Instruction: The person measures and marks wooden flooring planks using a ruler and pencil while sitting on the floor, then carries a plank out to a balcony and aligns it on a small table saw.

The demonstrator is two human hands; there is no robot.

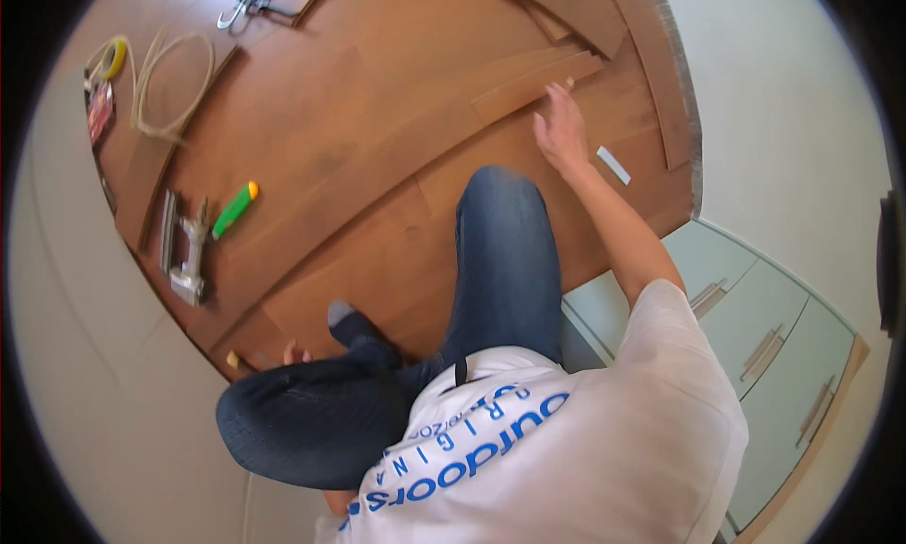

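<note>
My right hand [564,129] reaches out with fingers apart beside a long wooden floor plank [510,96], fingertips near a small light piece [569,83] at its edge. A short white strip [612,165] lies right of that hand. My left hand [295,353] is low at the left, partly hidden behind my bent knee, its visible fingers apart near the plank's other end. Another small pale piece [236,361] is beside it. A metal nail gun [191,270] and a green-handled tool [233,211] lie on the wooden floor above my left hand.
Loose planks [651,91] lie along the right. A coiled hose [172,83], yellow tape roll [114,59] and dark metal tool [260,1] are at the upper left. Walls [52,251] border both sides. Pale green cabinets [727,313] with bar handles stand at the lower right.
</note>
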